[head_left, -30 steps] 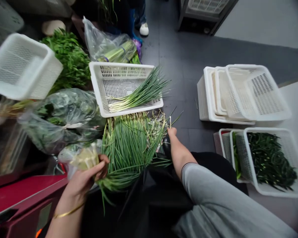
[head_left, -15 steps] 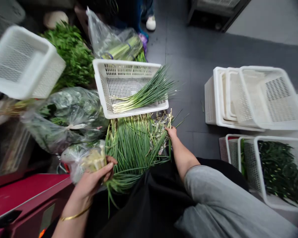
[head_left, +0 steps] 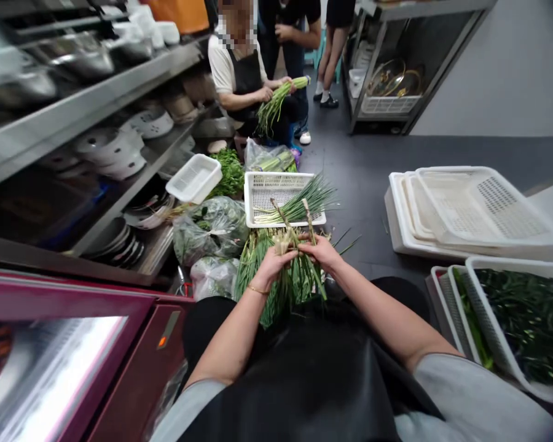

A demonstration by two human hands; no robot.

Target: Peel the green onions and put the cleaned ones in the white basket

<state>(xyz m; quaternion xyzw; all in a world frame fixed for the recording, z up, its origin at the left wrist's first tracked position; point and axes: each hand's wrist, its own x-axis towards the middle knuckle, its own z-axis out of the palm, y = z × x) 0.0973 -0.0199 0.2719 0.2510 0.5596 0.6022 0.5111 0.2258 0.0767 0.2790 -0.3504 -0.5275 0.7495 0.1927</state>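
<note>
Two hands [head_left: 276, 263] hold scallions [head_left: 284, 242], two stalks [head_left: 309, 220] upright.

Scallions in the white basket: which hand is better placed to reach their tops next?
Probably the right hand: it is nearer the green tops overhanging the right end of the white basket. The left hand is farther, gripping a bunch; the right holds stalks too.
</note>
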